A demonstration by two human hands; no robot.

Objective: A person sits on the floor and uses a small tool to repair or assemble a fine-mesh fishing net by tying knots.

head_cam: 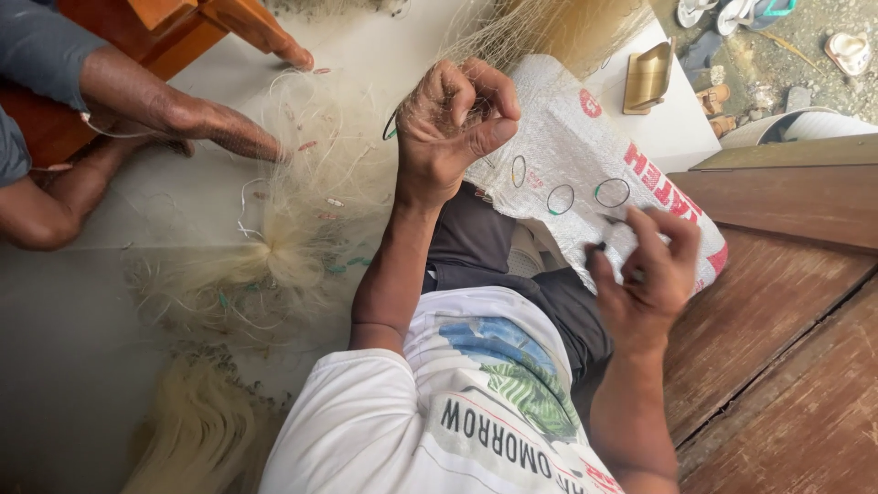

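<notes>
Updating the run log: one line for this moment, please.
left hand: clenched on fishing net | right hand: pinching net strand over woven sack | co-worker's hand: on net

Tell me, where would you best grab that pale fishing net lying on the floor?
Probably at the gathered waist of the fishing net, where the strands bunch into one thick bundle. Come from above, since it lies flat on the floor; the loose mesh around it would likely slip or snag fingers.

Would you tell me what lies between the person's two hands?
In the head view, a white woven sack lies between the left hand, which grips pale net, and the right hand; thin rings rest on it.
</notes>
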